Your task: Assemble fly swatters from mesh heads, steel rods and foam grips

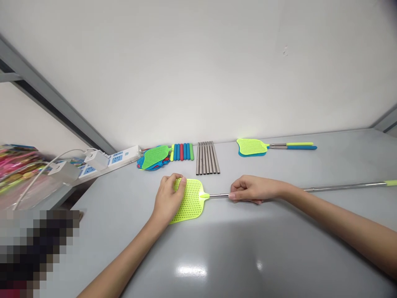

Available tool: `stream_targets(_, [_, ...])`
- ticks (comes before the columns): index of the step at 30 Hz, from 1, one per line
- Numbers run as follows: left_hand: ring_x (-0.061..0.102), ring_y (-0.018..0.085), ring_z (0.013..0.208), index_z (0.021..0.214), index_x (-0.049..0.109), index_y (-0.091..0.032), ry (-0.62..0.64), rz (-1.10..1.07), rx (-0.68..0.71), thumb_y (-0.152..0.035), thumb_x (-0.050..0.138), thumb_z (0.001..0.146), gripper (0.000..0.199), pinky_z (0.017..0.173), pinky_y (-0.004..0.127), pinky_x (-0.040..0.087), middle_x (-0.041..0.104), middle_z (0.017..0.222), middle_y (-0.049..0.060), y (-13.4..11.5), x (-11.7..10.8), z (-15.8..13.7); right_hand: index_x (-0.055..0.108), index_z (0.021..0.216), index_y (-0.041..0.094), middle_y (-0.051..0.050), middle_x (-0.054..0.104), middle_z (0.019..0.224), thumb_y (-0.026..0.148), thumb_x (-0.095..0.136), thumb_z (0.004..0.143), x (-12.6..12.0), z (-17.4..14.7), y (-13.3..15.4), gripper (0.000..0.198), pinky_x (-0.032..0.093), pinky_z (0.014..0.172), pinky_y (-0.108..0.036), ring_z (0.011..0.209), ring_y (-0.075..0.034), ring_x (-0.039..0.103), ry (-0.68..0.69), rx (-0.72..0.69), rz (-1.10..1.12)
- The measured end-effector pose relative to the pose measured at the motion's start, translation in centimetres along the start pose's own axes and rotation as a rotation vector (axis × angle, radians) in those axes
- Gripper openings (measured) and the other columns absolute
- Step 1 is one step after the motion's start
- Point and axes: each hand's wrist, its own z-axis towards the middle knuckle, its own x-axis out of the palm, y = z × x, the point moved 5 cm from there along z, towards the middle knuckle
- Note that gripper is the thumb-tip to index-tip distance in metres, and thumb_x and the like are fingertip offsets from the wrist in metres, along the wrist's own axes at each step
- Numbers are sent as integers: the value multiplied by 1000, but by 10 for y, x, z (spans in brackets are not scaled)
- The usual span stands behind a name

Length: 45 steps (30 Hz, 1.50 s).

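Note:
A yellow-green fly swatter point(190, 203) with a perforated head lies across the grey table, its long metal rod running off to the right. My left hand point(170, 198) grips the head by its left side, thumb on top and fingers curled over the far edge. Around the thin rod, a short way right of the head's neck, the fingers of my right hand point(248, 189) are closed. The rod reappears beyond my right wrist and ends in a yellow-green handle point(391, 182) at the right picture edge.
Along the wall lie a pile of swatter heads point(155, 158), a row of coloured handle grips point(182, 152), several metal rods point(207, 158) and two assembled swatters point(252, 147). White power strips point(116, 158) with plugged-in adapters point(96, 159) stand left, near colourful packages point(21, 165).

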Motion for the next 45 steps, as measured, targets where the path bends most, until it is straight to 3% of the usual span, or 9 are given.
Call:
stream_targets(4, [51,20,88,89,54,-22,9,-26,28,-44,38,79,29,80,35,39,49,88,4,-2,0,0,50,81,17,10,38,44,48,61,67,-3,-1,-1,35,26,34,-16,35,-4,33,-51,27,-31])
stream_targets(12, [50,19,88,89,56,-22,-51,-16,60,-40,40,79,26,82,33,38,50,87,4,-3,0,-1,43,61,17,6,47,50,49,62,65,-3,-3,3,37,30,38,-17,42,-6,43,-221,19,7])
stream_targets(19, [49,19,88,87,56,-22,-71,-25,38,-38,42,79,24,81,32,38,50,86,3,-6,-1,-7,47,63,16,3,50,57,46,62,66,-2,-5,5,34,32,41,-18,46,-6,44,-163,36,24])
stream_targets(25, [49,19,87,87,56,-22,-76,-43,44,-38,42,79,23,80,32,38,50,86,3,-10,-1,-12,54,69,14,1,52,60,41,48,78,3,-4,8,29,33,45,-18,48,-6,42,-72,-28,-63])
stream_targets(32, [49,19,87,87,56,-22,-55,-73,44,-39,42,79,24,80,32,38,50,86,3,-13,2,-16,47,61,14,0,53,55,40,37,84,7,-4,6,36,35,46,-19,46,-7,42,-38,22,-68])
stream_targets(45, [49,18,87,87,55,-23,-34,-55,81,-39,41,79,23,80,31,38,50,86,2,-13,-1,-10,50,65,14,1,52,58,48,46,78,7,1,1,37,31,37,-17,38,-4,37,-11,44,102])
